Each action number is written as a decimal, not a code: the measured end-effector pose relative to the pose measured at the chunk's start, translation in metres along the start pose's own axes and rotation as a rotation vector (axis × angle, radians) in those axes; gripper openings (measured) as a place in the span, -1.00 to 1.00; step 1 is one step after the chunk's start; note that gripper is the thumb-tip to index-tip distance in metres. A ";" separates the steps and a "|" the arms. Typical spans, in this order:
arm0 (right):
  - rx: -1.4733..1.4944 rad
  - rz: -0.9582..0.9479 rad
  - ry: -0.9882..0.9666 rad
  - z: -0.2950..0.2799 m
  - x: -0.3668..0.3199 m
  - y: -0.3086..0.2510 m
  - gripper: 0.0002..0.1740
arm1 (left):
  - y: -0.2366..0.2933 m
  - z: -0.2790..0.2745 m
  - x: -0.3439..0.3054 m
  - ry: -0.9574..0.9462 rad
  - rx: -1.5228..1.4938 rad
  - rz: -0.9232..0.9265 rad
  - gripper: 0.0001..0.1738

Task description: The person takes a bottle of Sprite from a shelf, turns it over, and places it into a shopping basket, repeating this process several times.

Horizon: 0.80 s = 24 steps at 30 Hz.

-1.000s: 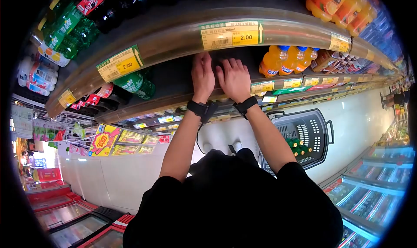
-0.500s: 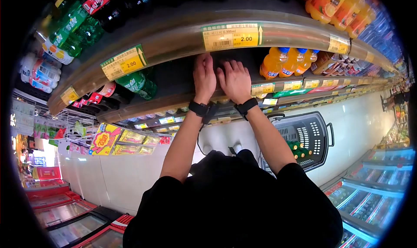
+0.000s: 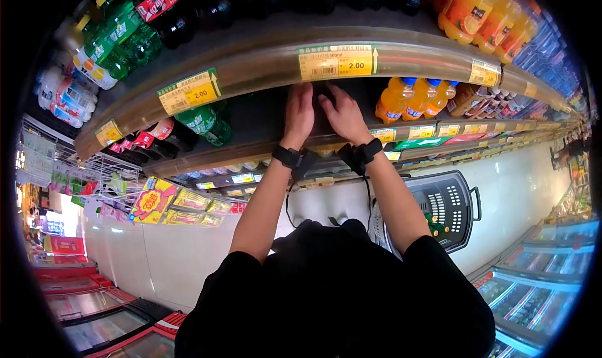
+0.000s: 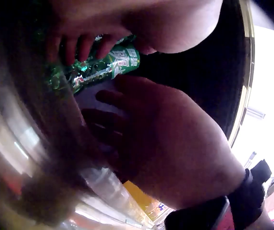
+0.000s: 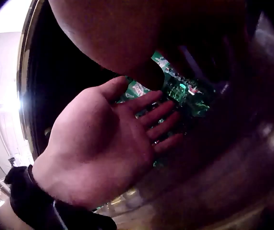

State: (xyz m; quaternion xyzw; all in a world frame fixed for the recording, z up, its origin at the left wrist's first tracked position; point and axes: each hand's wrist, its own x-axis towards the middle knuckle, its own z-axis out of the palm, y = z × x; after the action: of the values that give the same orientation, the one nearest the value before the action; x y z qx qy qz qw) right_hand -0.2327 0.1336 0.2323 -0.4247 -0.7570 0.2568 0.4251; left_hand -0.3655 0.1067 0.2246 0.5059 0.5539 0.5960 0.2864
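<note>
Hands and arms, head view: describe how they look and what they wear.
Left hand and right hand are gloveless. Each has a black wrist strap with a dark, boxy device; thin dark cables run down from them. Black sleeves end around the elbows, leaving the forearms bare.

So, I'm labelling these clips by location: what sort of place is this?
Most likely a supermarket aisle: price labels front shelves of bottled drinks, a shopping basket sits on the floor, and glass-topped freezers stand nearby.
</note>
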 end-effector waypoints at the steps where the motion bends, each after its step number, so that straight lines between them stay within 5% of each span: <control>1: 0.034 -0.007 0.004 -0.001 0.006 -0.003 -0.54 | 0.000 0.001 0.003 -0.013 -0.011 0.001 -0.36; 4: 0.058 -0.019 0.019 0.003 0.022 0.003 -0.59 | -0.013 0.008 0.015 0.018 0.011 0.146 -0.44; 9: 0.048 -0.179 0.024 0.023 0.054 0.033 -0.67 | -0.026 0.016 0.025 -0.034 -0.048 0.091 -0.43; 14: 0.387 -0.077 -0.005 0.029 0.067 0.035 -0.70 | -0.051 0.025 0.036 0.025 0.041 0.051 -0.49; 19: 0.470 -0.063 -0.116 0.033 0.074 0.042 -0.68 | -0.020 0.021 0.029 0.078 0.007 -0.017 -0.49; 24: 0.006 -0.248 -0.053 0.055 0.079 0.065 -0.64 | -0.047 0.019 0.034 -0.004 0.034 0.054 -0.42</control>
State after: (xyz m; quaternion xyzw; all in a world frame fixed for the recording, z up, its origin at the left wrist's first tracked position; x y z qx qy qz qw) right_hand -0.2744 0.2330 0.1890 -0.3195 -0.8139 0.2154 0.4348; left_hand -0.3691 0.1553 0.1874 0.5266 0.5498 0.5928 0.2628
